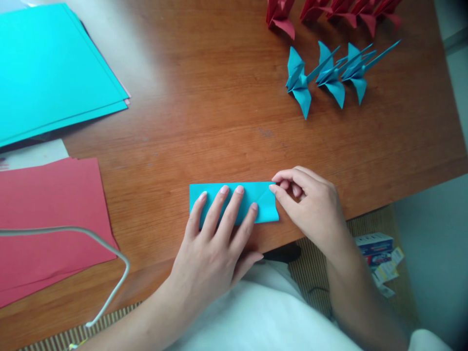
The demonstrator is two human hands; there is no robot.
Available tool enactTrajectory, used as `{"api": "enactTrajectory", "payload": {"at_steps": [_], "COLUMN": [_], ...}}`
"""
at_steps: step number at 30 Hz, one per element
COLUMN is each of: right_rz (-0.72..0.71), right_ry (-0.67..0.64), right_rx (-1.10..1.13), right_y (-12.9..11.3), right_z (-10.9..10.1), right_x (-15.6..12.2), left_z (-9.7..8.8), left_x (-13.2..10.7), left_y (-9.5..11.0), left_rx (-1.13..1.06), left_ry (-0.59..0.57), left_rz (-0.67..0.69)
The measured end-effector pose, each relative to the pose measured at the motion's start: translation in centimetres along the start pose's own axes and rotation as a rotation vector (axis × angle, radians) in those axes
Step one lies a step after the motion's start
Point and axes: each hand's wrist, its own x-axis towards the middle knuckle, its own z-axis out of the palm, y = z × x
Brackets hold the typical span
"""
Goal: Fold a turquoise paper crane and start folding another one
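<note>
A blue sheet of origami paper, folded into a long rectangle, lies near the table's front edge. My left hand rests on it with the fingers spread, pressing it against the wood. At the paper's upper right corner, my right hand is closed in a pinch, thumb and forefinger on that corner. A diagonal crease shows on the paper near its right end. Part of the paper is hidden under my left fingers.
Three blue paper cranes stand in a row at the back right, behind them several red paper cranes. Blue sheets and red sheets lie at the left. A white cable crosses the red sheets. Boxes are on the floor.
</note>
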Motion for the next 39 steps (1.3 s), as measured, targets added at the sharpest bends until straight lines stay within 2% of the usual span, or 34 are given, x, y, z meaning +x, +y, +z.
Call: {"api": "enactTrajectory", "payload": {"at_steps": [12, 17, 22, 28, 39], "right_rz": [-0.008, -0.133, -0.336, -0.391, -0.352], "right_ry": [0.007, 0.009, -0.120, -0.348, -0.343], "right_rx": [-0.051, -0.130, -0.043, 0.029, 0.045], "right_y": [0.0, -0.4, -3.2, -7.0, -7.2], "right_z": [0.2, 0.3, 1.7, 3.6, 4.2], "right_x": [-0.3, 0.0, 1.8, 4.2, 4.7], "left_z": [0.0, 0.0, 0.0, 0.0, -0.4], "left_x": [0.0, -0.1, -0.3, -0.4, -0.1], "left_y": [0.0, 0.0, 0.0, 0.0, 0.0], "left_rx": [-0.015, 0.003, 0.040, 0.069, 0.074], "left_ry": [0.001, -0.002, -0.031, -0.011, -0.044], "left_rz": [-0.001, 0.009, 0.024, 0.044, 0.048]}}
